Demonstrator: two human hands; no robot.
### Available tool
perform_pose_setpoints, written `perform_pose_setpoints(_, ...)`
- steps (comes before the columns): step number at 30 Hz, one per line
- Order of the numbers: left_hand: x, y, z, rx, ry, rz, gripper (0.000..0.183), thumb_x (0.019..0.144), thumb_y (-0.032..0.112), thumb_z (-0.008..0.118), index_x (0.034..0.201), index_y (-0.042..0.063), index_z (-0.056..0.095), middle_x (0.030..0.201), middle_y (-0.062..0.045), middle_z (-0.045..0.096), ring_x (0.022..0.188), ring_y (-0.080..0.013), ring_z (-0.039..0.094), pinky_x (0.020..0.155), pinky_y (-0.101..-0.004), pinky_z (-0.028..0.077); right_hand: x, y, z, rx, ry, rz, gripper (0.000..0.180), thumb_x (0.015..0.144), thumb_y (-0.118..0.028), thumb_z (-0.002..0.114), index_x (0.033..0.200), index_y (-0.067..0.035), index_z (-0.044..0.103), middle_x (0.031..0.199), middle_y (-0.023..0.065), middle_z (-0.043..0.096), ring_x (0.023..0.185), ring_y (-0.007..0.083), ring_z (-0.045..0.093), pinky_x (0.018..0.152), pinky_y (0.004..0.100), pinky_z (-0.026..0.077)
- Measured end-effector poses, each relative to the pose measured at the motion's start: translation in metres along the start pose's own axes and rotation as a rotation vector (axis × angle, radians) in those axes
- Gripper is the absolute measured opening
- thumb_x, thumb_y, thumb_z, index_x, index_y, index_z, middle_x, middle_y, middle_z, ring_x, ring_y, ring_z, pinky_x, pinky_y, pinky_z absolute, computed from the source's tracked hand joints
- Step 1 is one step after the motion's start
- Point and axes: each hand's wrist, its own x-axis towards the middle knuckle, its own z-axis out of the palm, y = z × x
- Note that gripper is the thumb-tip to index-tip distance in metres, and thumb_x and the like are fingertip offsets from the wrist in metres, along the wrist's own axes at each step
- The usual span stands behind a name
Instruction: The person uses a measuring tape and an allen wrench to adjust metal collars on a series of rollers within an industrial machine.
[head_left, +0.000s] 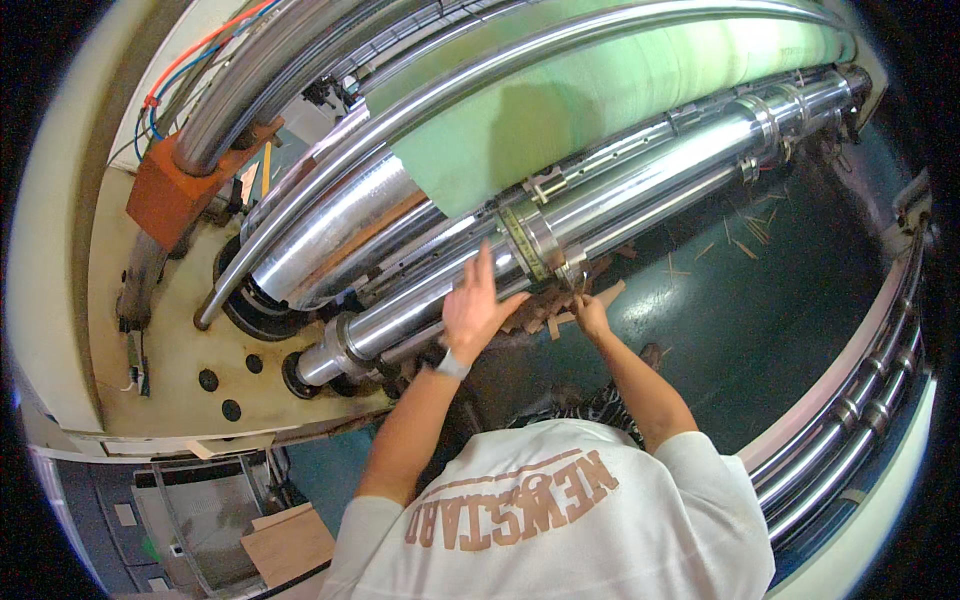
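Note:
My left hand (472, 304) is spread, its fingers extended over a polished steel shaft (420, 300) and its thumb pointing right. Nothing shows in its grasp. Just right of it, a metal collar (541, 232) rings the shaft, with a yellow-green marked band (525, 244) around its left side. Below the collar, my right hand (592, 315) is closed around a thin metal tool (584, 280), possibly a hex key. Its tip points up at a clamp block (574, 259) on the collar's lower side; whether it touches is unclear.
Behind the shaft lies a large roller with a green cover (480, 142), crossed by a chrome bar (480, 90). More collars (759, 112) sit farther right. Cardboard scraps (540, 311) litter the dark green floor (690, 322). More steel rollers (832, 450) run along the right side.

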Motion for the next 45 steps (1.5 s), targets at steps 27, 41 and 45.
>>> perform_pose_setpoints(27,0.076,0.045,0.014,0.02,-0.239,-0.019,0.106,0.05,0.051,0.076,0.124,-0.008,0.028,0.102,-0.019,0.045,0.071,-0.0335,0.06,0.058,-0.0378,0.051,-0.025,-0.03,-0.113,0.261,-0.295,-0.387,0.015,0.09,-0.014,0.047,0.091,-0.001,0.053,0.072,0.0066,0.055,0.067,0.0142,0.048,0.065,0.0273,0.041)
perform_pose_setpoints(41,0.106,0.023,0.017,0.005,-0.389,-0.077,0.105,0.04,0.051,0.08,0.117,-0.006,0.036,0.109,-0.021,0.048,0.097,-0.0358,0.054,0.079,-0.0409,0.047,-0.007,-0.13,-0.152,0.071,-0.282,-0.656,0.021,0.092,-0.015,0.044,0.105,-0.001,0.051,0.09,0.0065,0.056,0.083,0.0124,0.051,0.075,0.0231,0.04)
perform_pose_setpoints(45,0.099,0.03,0.023,0.009,-0.339,-0.101,0.108,0.045,0.049,0.08,0.119,-0.011,0.03,0.108,-0.022,0.048,0.095,-0.0344,0.055,0.078,-0.0393,0.048,0.014,-0.111,-0.159,0.011,-0.276,-0.652,0.017,0.091,-0.016,0.046,0.095,-0.001,0.054,0.076,0.0042,0.05,0.071,0.0094,0.045,0.066,0.022,0.039)
